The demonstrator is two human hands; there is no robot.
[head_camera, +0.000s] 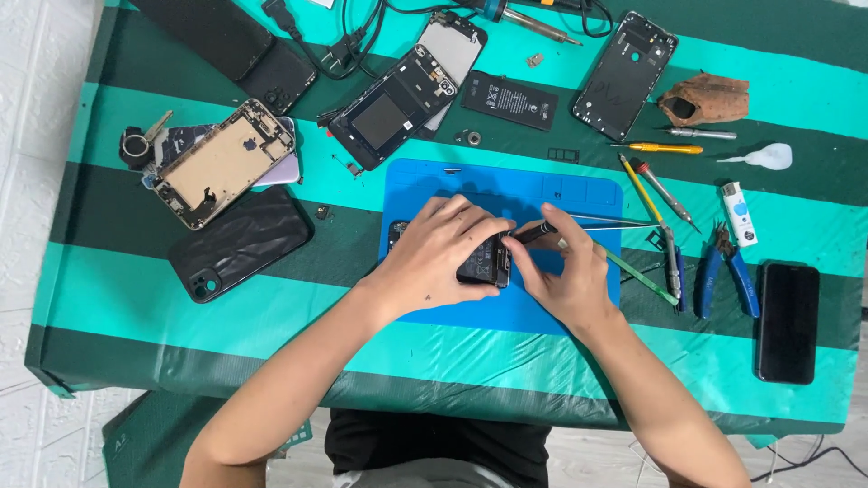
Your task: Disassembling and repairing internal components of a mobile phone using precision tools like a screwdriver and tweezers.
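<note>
Under both hands, on the blue work mat (579, 190), sits an opened dark phone body (484, 262); most of it is hidden, only a strip between the hands and a corner left of the left wrist show. Left hand (438, 258) lies over it, grip closed on the phone body, fingers curled along its top edge. Right hand (565, 271) has a narrow pinch grip on a thin dark-tipped tool (533, 232), tip at the phone's upper right corner; exact contact point can't be made out. Tweezers (619, 224) lie just beyond the right grip, partly covered by the fingers. Right of the right grip: screwdrivers (665, 194), blue-handled pliers (728, 271), a black phone (788, 321) face down. Beyond the grips: loose battery (511, 99), stripped frame (626, 74), open phone halves (407, 86), soldering iron (533, 23) cut off by the picture's edge. Left of the left grip: gutted housing (221, 163), black case (240, 242). All on the green striped desk (117, 289).
</note>
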